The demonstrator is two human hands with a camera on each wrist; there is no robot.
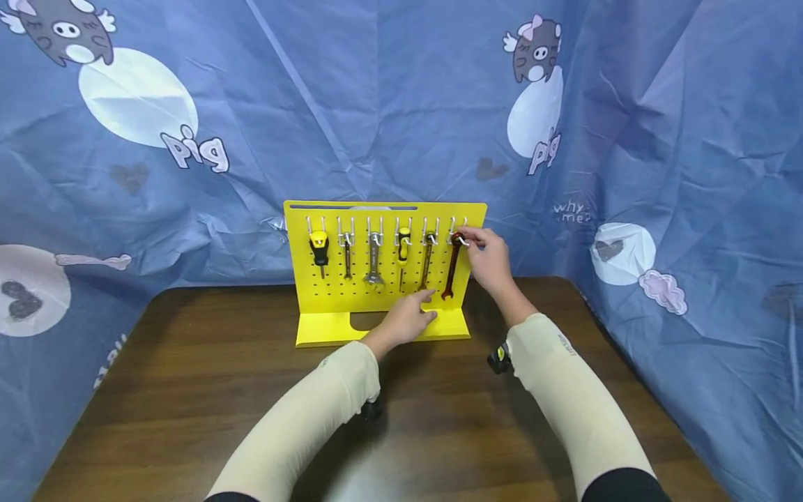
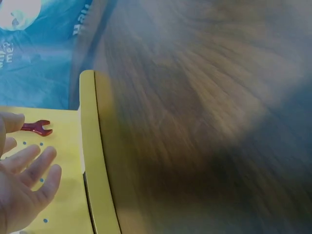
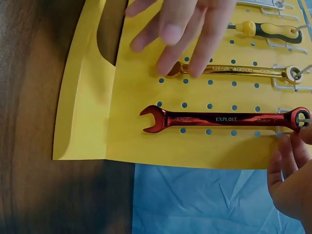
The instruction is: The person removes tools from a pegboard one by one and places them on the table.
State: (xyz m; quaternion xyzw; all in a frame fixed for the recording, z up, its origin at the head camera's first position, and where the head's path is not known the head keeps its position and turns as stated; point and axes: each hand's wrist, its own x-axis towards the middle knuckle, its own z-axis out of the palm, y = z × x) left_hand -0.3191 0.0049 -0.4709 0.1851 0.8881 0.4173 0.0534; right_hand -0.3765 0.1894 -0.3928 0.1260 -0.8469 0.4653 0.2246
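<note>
At the yellow pegboard's (image 1: pixel 339 301) right end hung the red wrench (image 3: pixel 224 119), its ring end pinched by your right hand (image 1: pixel 491 261); your left hand (image 1: pixel 404 318), fingers apart, stood before the pegboard's lower part, near the gold wrench (image 3: pixel 243 70).

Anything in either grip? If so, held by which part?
Right grip appears to pinch the red wrench by its ring end; left grip holds nothing.

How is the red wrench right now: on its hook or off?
On: the red wrench has its ring end around the hook, which pokes through; the right hand is at that end.
</note>
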